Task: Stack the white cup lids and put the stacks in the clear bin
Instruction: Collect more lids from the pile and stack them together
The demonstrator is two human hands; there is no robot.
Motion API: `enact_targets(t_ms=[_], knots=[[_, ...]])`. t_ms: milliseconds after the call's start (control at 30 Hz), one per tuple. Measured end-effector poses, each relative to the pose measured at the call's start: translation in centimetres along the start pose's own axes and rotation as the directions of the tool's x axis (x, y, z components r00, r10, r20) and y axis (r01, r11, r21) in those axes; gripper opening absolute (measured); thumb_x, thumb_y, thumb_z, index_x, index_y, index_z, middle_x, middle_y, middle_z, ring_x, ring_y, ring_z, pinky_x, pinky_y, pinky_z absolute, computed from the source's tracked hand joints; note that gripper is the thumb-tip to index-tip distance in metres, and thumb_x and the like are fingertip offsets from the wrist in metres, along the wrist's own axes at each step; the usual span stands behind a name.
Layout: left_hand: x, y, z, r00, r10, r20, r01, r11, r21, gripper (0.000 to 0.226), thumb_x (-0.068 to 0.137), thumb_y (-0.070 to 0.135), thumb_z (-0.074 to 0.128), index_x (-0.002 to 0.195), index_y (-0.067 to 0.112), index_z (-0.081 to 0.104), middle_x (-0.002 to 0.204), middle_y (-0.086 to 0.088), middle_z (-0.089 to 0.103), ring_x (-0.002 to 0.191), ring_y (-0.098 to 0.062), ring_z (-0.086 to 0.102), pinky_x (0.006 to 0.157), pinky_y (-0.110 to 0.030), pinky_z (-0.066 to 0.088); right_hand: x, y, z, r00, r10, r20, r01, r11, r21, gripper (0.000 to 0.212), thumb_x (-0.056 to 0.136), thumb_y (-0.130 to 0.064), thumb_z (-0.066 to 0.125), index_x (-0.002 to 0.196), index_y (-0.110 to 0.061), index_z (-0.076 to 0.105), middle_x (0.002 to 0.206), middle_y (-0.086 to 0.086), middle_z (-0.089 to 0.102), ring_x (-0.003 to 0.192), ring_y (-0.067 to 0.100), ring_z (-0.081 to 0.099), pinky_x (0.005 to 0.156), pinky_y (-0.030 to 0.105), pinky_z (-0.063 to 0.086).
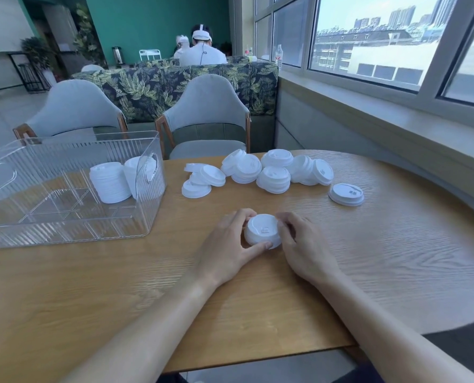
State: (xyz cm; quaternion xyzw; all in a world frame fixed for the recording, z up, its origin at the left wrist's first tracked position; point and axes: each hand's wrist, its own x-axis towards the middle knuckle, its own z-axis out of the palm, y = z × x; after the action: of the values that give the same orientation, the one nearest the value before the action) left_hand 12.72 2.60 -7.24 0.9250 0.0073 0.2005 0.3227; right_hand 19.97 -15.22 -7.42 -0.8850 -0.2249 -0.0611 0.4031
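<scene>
Head view: left hand [227, 244] and right hand [303, 244] both grip a short lid stack [262, 230] on the tabletop [119, 286], fingers curled round it.

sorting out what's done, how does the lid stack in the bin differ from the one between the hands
The stack in the clear bin is tall and untouched; the stack on the table is short, gripped by the left hand and right hand. The first sits inside the clear bin, the second outside. Both are white lids.

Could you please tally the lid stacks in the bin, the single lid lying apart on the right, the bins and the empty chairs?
Lid stacks in the clear bin: 2
Single lid: 1
Clear bin: 1
Empty chairs: 2
Total: 6
</scene>
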Motion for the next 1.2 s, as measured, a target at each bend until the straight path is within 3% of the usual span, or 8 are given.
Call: enact_targets(t_ms=[267,633,800,900,1000,1200], knots=[[0.0,0.3,-0.3,1.0,0.008,0.01,-0.009,0.99,0.138,0.068,0.079,0.064,0.074,0.135,0.034,0.049,0.125,0.024,0.055,0.116,-0.003,0.052,0.102,-0.031,0.041,-0.1,-0.3,0.1,0.998,-0.049,-0.029,0.047,0.997,-0.054,0.029,0.102,-0.03,0.049,0.124,-0.024,0.067,0.123,-0.009,0.066,0.12,0.014,0.051,0.102,0.031,0.041],[0.2,0.3,-0.4,0.999,-0.034,0.015,0.031,0.988,0.15,0.049,0.075,0.067,0.074,0.111,0.04,0.052,0.104,0.027,0.058,0.105,-0.002,0.053,0.095,-0.03,0.043,0.1,-0.2,0.1,0.998,-0.066,-0.014,0.064,0.992,-0.106,0.034,0.101,-0.028,0.048,0.127,-0.022,0.069,0.127,-0.009,0.065,0.123,0.013,0.048,0.105,0.024,0.036],[0.2,0.4,-0.2,0.999,0.003,0.041,-0.01,0.985,0.171,0.059,0.078,0.069,0.069,0.125,0.038,0.05,0.12,0.025,0.056,0.115,-0.002,0.053,0.101,-0.033,0.04,-0.1,0.0,0.0,0.998,-0.069,-0.012,0.067,0.994,-0.081,0.035,0.103,-0.032,0.047,0.13,-0.023,0.067,0.129,-0.01,0.063,0.126,0.011,0.046,0.107,0.027,0.037],[0.4,0.5,-0.2,0.998,-0.014,0.057,0.003,0.983,0.183,0.075,0.076,0.074,0.068,0.137,0.037,0.045,0.132,0.024,0.054,0.124,-0.002,0.049,0.105,-0.032,0.04,0.0,0.1,-0.2,0.999,-0.028,-0.034,0.026,0.999,-0.048,0.033,0.102,-0.034,0.047,0.127,-0.022,0.064,0.126,-0.007,0.063,0.123,0.014,0.048,0.104,0.033,0.041],[0.7,0.6,-0.1,0.996,-0.056,0.067,0.044,0.986,0.163,0.077,0.074,0.079,0.067,0.137,0.042,0.042,0.131,0.023,0.056,0.125,-0.004,0.046,0.104,-0.032,0.042,0.3,0.5,-0.8,0.996,0.043,-0.083,-0.043,0.999,-0.006,0.028,0.101,-0.029,0.049,0.123,-0.019,0.062,0.122,-0.003,0.062,0.118,0.019,0.052,0.101,0.036,0.043],[2.0,1.3,1.1,0.996,-0.075,0.054,0.071,0.996,0.062,0.075,0.073,0.073,0.074,0.134,0.04,0.045,0.121,0.025,0.056,0.121,-0.004,0.047,0.099,-0.033,0.045,1.6,3.6,-4.3,0.976,0.135,-0.17,-0.147,0.987,-0.063,0.04,0.097,-0.021,0.058,0.136,-0.011,0.054,0.135,0.005,0.055,0.124,0.024,0.05,0.1,0.026,0.034]])
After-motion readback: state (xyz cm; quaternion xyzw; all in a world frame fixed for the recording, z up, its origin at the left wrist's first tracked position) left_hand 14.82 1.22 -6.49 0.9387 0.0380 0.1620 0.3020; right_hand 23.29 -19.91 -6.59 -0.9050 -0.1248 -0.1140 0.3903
